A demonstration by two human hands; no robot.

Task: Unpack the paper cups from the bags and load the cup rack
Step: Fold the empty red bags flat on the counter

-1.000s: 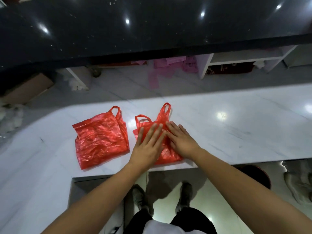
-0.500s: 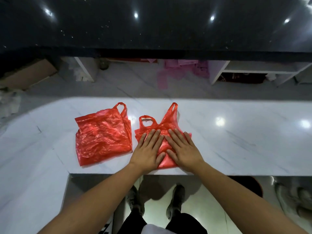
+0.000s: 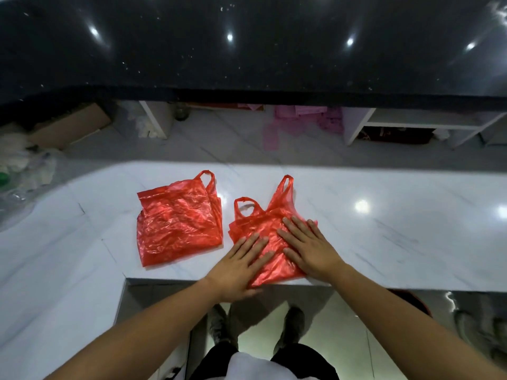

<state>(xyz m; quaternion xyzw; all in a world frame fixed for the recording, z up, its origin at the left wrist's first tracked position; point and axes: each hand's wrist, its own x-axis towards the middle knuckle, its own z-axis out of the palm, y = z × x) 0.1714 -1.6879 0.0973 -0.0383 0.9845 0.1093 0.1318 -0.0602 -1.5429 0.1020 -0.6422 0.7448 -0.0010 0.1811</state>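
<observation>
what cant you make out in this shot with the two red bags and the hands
Head view:
- Right red bag: its middle is covered by the left hand and right hand, both pressing flat on it.
- Left red bag: the crumpled film hides its inside.
- Pink items under the black counter: too small and blurred to name.
- Clear plastic pile: cut off by the left edge.
- No cups or rack in frame.
</observation>
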